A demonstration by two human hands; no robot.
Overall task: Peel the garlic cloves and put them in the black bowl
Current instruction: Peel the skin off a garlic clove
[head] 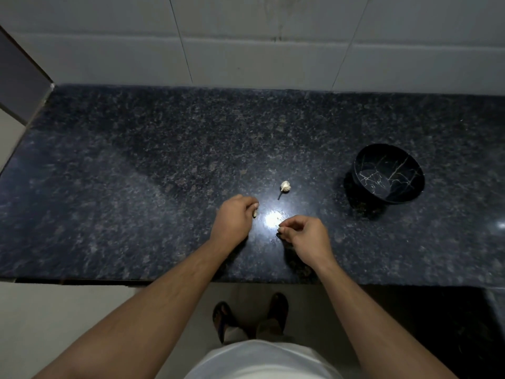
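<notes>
Tabletop (136, 173): dark speckled stone. Black bowl (389, 173): far right, upright. Left hand (235, 217): grip curled round a garlic clove (255, 213). Right hand (303, 236): grip pinching a small piece (280, 229). Garlic bulb (285, 186): lying beyond both hands.

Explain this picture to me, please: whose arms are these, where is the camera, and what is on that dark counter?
No machine here: a person wears a camera on the head, looking down at their own bare arms. The left hand pinches a small pale piece, probably a garlic clove. The right hand pinches another small bit, too small to name. On the speckled counter lies the rest of the garlic bulb, and to the right stands the black bowl, which looks empty.
</notes>
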